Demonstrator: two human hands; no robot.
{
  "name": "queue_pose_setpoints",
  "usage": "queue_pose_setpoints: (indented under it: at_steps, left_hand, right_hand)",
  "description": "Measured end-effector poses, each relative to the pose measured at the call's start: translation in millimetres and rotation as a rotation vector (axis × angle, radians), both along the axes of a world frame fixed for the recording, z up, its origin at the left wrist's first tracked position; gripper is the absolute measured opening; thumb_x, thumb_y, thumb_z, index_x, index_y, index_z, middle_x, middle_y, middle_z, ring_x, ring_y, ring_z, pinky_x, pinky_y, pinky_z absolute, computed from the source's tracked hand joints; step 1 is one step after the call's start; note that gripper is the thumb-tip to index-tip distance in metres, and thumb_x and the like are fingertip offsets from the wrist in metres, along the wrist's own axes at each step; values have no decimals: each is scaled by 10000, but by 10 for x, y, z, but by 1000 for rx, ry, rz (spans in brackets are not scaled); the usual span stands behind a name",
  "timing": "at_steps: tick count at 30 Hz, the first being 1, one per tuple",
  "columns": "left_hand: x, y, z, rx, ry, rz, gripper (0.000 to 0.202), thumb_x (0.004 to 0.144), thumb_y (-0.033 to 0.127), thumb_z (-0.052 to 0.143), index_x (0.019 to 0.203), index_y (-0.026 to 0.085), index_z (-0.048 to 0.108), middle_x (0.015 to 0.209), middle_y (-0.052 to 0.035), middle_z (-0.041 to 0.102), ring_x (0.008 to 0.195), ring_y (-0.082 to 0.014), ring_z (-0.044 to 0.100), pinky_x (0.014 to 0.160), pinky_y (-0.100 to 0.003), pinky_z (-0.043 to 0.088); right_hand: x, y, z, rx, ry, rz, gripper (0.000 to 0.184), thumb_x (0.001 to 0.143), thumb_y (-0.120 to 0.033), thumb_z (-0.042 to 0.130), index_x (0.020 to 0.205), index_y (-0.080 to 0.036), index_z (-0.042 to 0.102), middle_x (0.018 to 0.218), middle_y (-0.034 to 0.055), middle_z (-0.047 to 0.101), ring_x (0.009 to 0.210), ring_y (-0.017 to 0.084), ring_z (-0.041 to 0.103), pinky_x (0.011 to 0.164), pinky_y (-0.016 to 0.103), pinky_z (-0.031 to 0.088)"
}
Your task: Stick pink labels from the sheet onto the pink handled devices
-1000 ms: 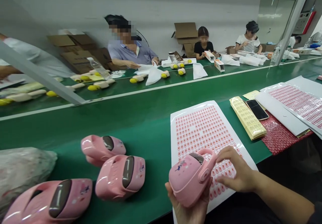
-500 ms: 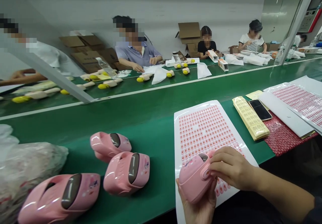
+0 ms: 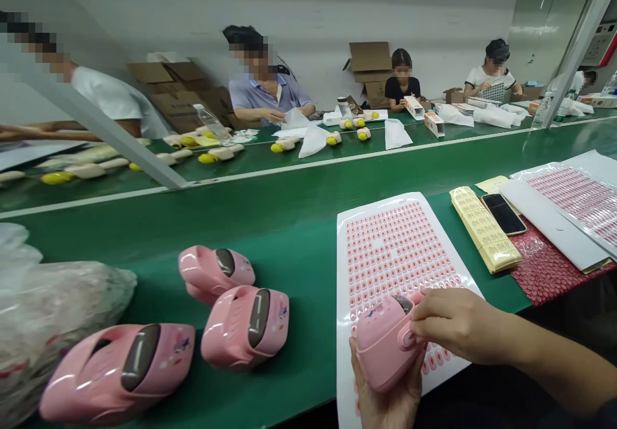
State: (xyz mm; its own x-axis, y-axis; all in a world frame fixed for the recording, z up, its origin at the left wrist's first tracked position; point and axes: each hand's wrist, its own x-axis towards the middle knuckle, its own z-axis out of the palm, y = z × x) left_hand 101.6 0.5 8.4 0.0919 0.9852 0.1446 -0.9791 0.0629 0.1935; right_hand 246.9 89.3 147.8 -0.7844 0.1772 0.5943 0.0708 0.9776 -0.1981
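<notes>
A pink plastic housing (image 3: 385,349) with a dark window and printed decorations is held tilted over a sheet of small red-and-pink oval stickers (image 3: 398,243). My left hand (image 3: 390,408) cups it from below, closed around its lower part. Against its right side rest the bent fingers of my right hand (image 3: 457,323), closed at the handle end near a round button-like spot (image 3: 405,337). The thumb of that hand is hidden. Three similar pink housings lie to the left: a large near one (image 3: 77,377), a middle one (image 3: 226,326) and a farther one (image 3: 197,271).
A clear plastic bag (image 3: 72,300) lies at the left edge. On the right are a yellow label stack (image 3: 484,230), a phone (image 3: 504,214), red bubble wrap (image 3: 540,259) and more sticker sheets (image 3: 569,191). Beyond a white-edged green belt (image 3: 289,191), several co-workers sit among cartons.
The view has shifted slightly, so the near objects appear a little to the right. Both my hands keep the same hold on the pink housing. Across the belt, a co-worker's hands have lifted white wrapping.
</notes>
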Motion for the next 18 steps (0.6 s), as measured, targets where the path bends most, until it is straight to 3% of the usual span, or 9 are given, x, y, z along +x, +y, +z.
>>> queue_pose_setpoints:
  at_steps: [4,8,11,13,15,18]
  left_hand:
    - [-1,0,64,-58,-28,-6,522,888,510,269,1354,284,336,1193,-67,596,1074,-172,558,948,-352,425]
    - [-41,-1,261,-129,-55,-92,477,884,419,374,1333,258,372,1147,-52,630,1034,-133,582,969,-312,406]
    - [-71,5,394,-137,10,-102,478,855,437,448,1280,219,459,1192,-84,615,1067,-150,573,980,-309,394]
    - [-93,-8,418,-124,73,-73,479,834,472,472,1214,188,539,1223,-125,594,1070,-193,579,961,-327,416]
    - [-132,-53,371,-134,128,-42,463,824,490,479,1177,208,581,1232,-135,587,1065,-245,585,938,-383,441]
    - [-223,-154,203,-153,216,99,451,784,498,536,1209,348,542,1226,-63,602,1119,-301,546,937,-495,430]
  right_hand:
    - [18,-9,-29,-12,-11,-4,213,907,-113,425,890,-133,637,832,40,679,763,131,608,765,242,509]
    - [11,-21,-73,-25,-86,-25,214,906,-111,415,887,-156,624,856,45,667,790,140,599,769,259,501]
    - [11,-7,-98,-96,-117,-32,210,908,-125,408,860,-152,611,872,72,643,826,153,591,772,280,496]
    - [23,42,-126,-273,-90,-23,181,905,-192,449,805,-159,596,873,73,617,831,151,584,759,276,494]
    - [42,119,-185,-545,-41,-42,168,838,-337,573,792,-176,572,903,64,582,864,157,569,770,284,485]
    - [47,224,-342,-976,62,-187,433,691,-551,654,887,-187,527,897,47,553,801,152,550,715,294,474]
